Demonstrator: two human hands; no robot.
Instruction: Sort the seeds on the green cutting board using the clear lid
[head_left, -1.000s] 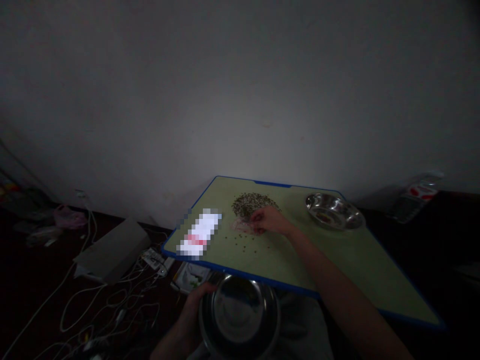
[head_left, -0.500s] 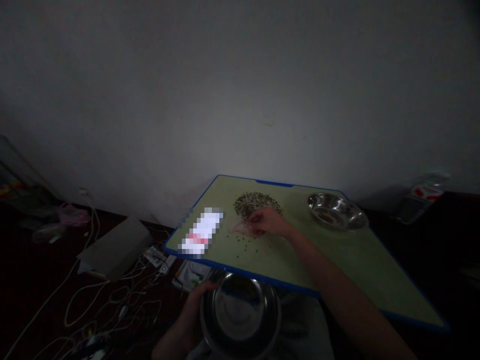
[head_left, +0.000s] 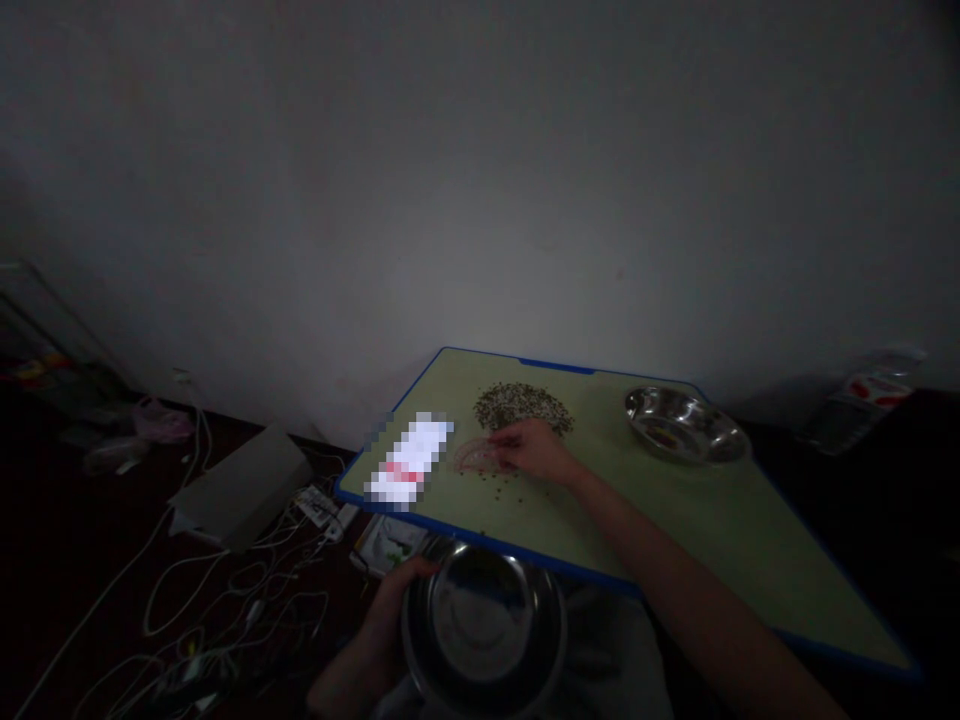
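Observation:
My right hand (head_left: 534, 450) is closed, fingers pinching the edge of a flat, translucent pinkish plastic piece (head_left: 474, 456) whose exact kind I cannot make out. It lies low over the table, just in front of a spread pile of small dark and pale seeds or beans (head_left: 519, 403). Several loose ones (head_left: 499, 492) are scattered nearer to me. Below the table's front edge, my left hand (head_left: 401, 590) grips the left rim of a round, shiny metal bowl (head_left: 484, 625) over my lap. The bowl's contents are too dark to tell.
On the light-green table (head_left: 697, 540) with blue edging, a second metal bowl (head_left: 686, 430) stands at the right. A pixelated bright phone-like screen (head_left: 410, 462) lies at the left. Tangled cables (head_left: 247, 600) and a grey box (head_left: 240, 485) cover the floor; a large plastic bottle (head_left: 862, 400) stands right.
My right hand has shifted slightly, and the plastic piece now shows flatter and further left of the fingers. The whole view has turned a little left. My left hand still holds the bowl.

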